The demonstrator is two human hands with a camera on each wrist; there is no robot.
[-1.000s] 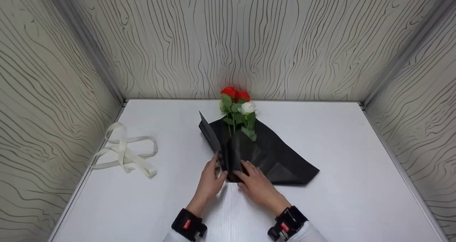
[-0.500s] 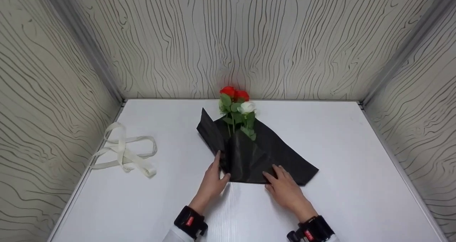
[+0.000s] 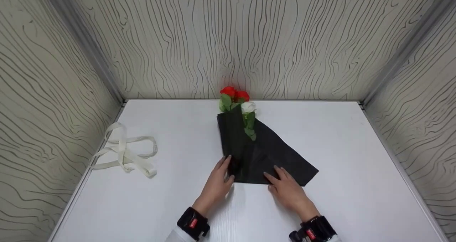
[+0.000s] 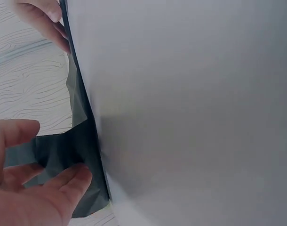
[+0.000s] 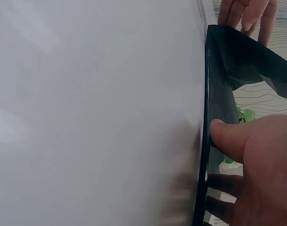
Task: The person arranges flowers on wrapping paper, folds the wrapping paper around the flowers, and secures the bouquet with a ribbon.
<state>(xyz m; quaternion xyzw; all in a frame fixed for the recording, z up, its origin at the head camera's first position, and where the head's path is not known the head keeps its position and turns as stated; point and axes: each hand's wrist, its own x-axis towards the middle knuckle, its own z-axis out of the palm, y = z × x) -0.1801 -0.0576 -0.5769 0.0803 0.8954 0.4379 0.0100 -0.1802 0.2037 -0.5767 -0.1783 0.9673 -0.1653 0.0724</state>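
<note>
Black wrapping paper (image 3: pixel 274 156) lies under a bunch of flowers, its left part folded over the stems. Two red roses (image 3: pixel 228 91), a white rose (image 3: pixel 248 107) and green leaves (image 3: pixel 250 122) stick out past the fold. My left hand (image 3: pixel 217 181) lies along the paper's left edge, its fingertips touching the fold. In the left wrist view the left thumb and fingers (image 4: pixel 75 181) stand apart. With spread fingers, my right hand (image 3: pixel 288 192) presses on the paper's lower right part. The paper hides the stems.
A loose cream ribbon (image 3: pixel 124 151) lies in loops at the left of the white table (image 3: pixel 356 199). Wood-grain patterned panels (image 3: pixel 249 39) stand at the back and both sides, close to the table's edges.
The paper's left flap, earlier standing up, has been turned rightward over the stems with my left hand. My right hand has slid right along the paper, then stayed nearly still.
</note>
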